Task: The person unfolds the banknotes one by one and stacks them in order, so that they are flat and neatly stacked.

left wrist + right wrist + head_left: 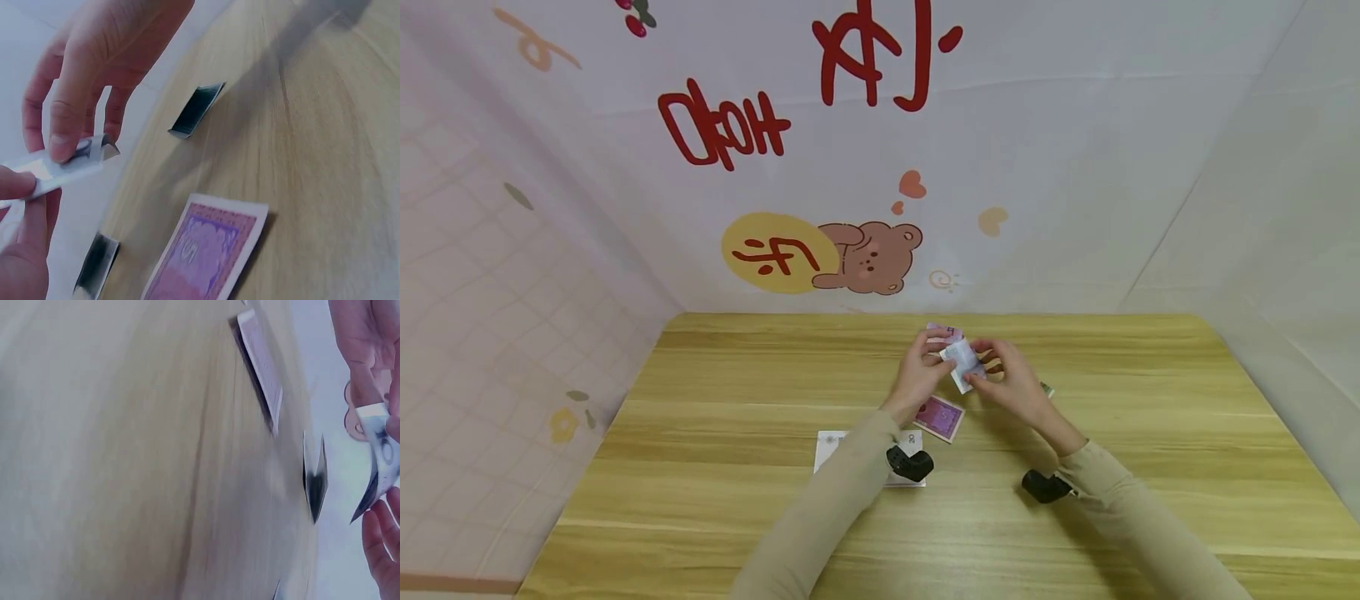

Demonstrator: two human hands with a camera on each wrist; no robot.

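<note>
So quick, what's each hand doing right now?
Left hand: holding one side of the pale banknote.
Right hand: pinching the same note's other side.

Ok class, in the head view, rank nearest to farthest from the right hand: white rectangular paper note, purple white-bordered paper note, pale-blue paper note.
1. Pale-blue note: left, held.
2. Purple note: lower left.
3. White note: farther left, partly covered.

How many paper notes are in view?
5: pale note between left hand and right hand; purple note beyond; magenta note nearer; white note below left sleeve; green note behind right hand. Others may be hidden.
</note>
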